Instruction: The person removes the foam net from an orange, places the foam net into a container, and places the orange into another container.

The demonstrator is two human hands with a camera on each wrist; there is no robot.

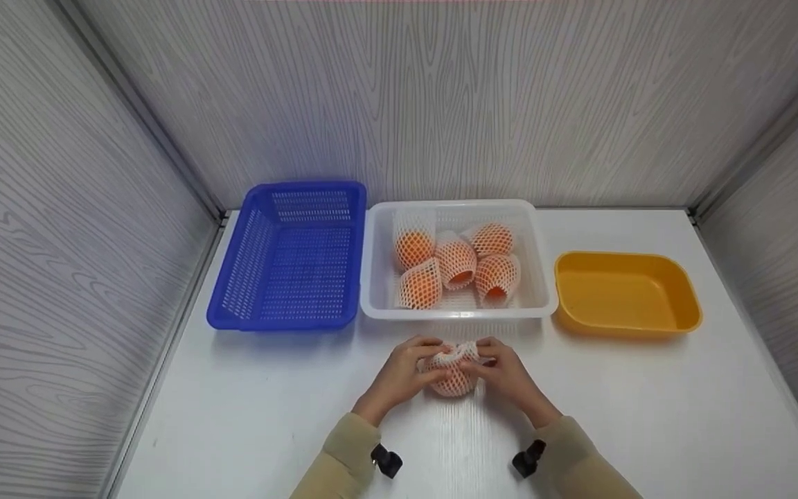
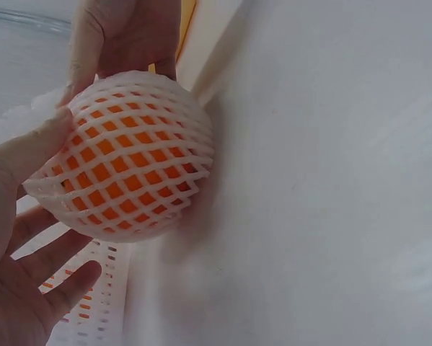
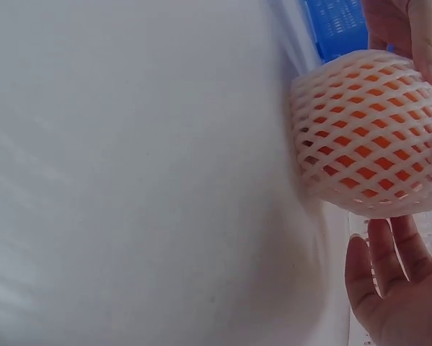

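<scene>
Blue basket beyond fruit: right wrist

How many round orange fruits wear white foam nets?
6. Five fruits sit in the translucent white plastic bin: back left, front left, middle, back right, front right. One fruit is between the left hand and right hand.

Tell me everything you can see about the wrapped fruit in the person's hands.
It's a round orange fruit inside a white, soft-looking foam net, whose diamond-shaped openings show the orange skin. The net's loose edge bunches up at the top. It sits in the grip of the left hand and the right hand, one on each side, both touching the net. It is on the near side of the white basket; whether it rests on the white tabletop is hard to tell.
</scene>
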